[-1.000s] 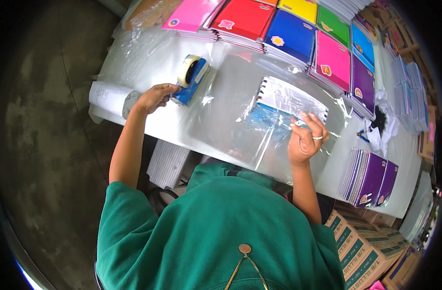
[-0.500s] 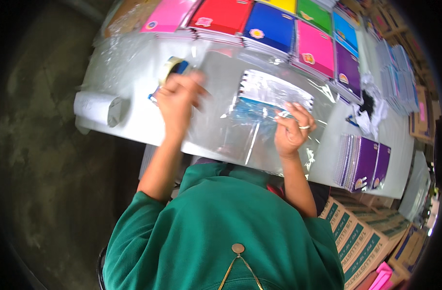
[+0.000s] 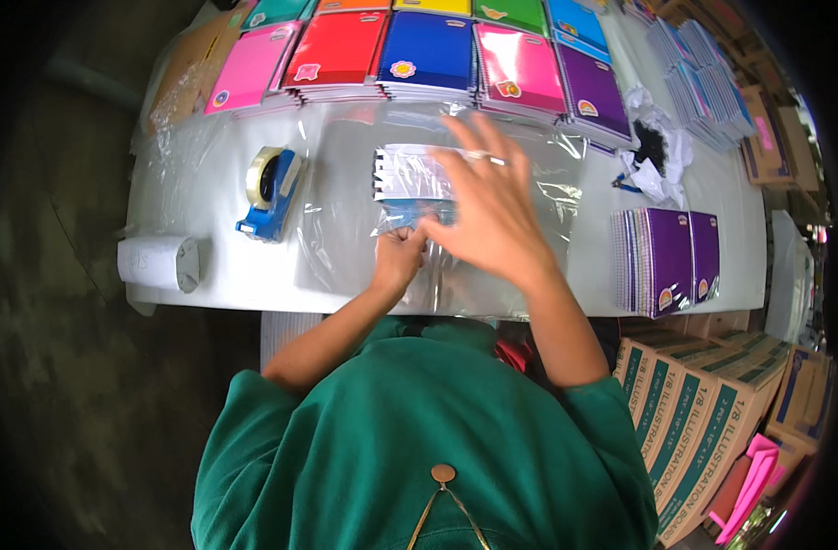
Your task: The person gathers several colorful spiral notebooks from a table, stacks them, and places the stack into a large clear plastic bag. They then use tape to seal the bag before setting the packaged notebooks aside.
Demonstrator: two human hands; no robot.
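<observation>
Since the clear plastic film [image 3: 341,174] looks light, limp and slippery, the stiffer spiral-bound pack [image 3: 410,174], partly hidden behind the right hand [image 3: 492,213], seems best held by its edges. Unlike half a second ago, that hand is open, fingers spread, while the left hand [image 3: 400,260] is curled closed at the pack's near side, away from the tape dispenser [image 3: 274,206]; whether it pinches film, I cannot tell.

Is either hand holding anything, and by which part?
The left hand seems to pinch clear plastic at the packet's near edge; its grip is partly hidden. The right hand, spread open, holds nothing visible.
</observation>
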